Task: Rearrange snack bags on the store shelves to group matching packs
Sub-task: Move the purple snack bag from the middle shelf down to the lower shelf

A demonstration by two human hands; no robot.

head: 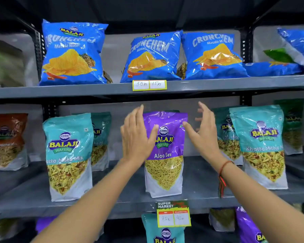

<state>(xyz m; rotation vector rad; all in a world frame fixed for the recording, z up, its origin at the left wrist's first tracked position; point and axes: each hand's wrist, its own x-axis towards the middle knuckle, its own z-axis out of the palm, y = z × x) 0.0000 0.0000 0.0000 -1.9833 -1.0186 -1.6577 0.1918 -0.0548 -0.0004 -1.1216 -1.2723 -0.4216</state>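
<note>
A purple Aloo Sev bag (165,165) stands upright in the middle of the middle shelf (112,204). My left hand (136,137) is spread flat against the bag's upper left edge, thumb resting on its front. My right hand (204,132) hovers open just off the bag's upper right corner, fingers apart. Teal Khatta Mitha Mix bags stand to either side: one at the left (68,155), one at the right (261,146), with more teal bags behind them.
Three blue Crunchem bags (153,57) line the top shelf above a yellow price tag (149,85). A brown bag (7,141) stands far left, a green one (292,127) far right. Teal and purple bags fill the lower shelf behind a supermarket price label (173,214).
</note>
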